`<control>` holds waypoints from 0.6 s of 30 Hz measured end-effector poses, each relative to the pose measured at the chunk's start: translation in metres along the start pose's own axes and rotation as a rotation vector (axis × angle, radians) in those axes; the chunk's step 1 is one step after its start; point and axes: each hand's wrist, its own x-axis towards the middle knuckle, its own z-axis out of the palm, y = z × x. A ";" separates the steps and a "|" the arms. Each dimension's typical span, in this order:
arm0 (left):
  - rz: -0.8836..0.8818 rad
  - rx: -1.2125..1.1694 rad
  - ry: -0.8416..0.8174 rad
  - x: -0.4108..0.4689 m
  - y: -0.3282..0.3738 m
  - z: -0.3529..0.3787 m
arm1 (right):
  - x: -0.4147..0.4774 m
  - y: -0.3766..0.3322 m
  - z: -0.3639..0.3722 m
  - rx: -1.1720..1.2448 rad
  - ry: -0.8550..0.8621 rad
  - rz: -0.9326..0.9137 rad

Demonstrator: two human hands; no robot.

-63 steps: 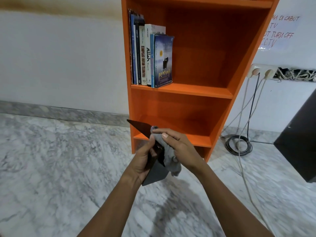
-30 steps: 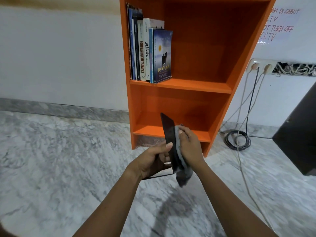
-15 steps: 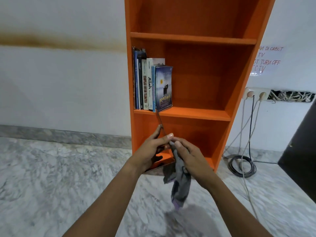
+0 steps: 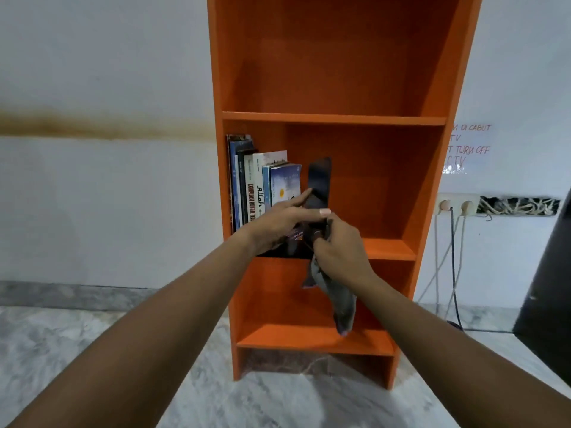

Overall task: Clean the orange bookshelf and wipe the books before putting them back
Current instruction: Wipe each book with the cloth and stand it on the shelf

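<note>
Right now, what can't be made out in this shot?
Head view only.
- Title on dark book: blurred; its lower end is hidden by left hand and right hand.
- Lower cover of blue book: behind the left hand.
- Left part of notice: hidden by bookshelf side.
- Top of bookshelf: cut off by upper edge.

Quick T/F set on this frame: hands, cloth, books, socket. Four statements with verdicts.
1. The left hand holds a dark book at the middle shelf. True.
2. The cloth is in the left hand. False: the right hand grips the cloth.
3. The shelved books stand at the shelf's right end. False: the books stand at its left end.
4. Two plugs sit in the socket right of the bookshelf. True.
</note>
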 end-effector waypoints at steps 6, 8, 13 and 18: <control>0.219 0.272 0.821 0.039 -0.052 -0.011 | 0.027 0.054 0.008 -0.315 0.205 -0.017; 0.157 0.378 1.078 0.043 -0.074 -0.011 | 0.031 0.070 0.017 -0.354 0.195 0.001; 0.061 0.358 1.243 0.065 -0.113 -0.021 | 0.048 0.094 0.057 -0.425 0.183 0.146; 0.023 0.380 1.254 0.079 -0.126 -0.018 | 0.065 0.094 0.079 -0.472 0.170 0.182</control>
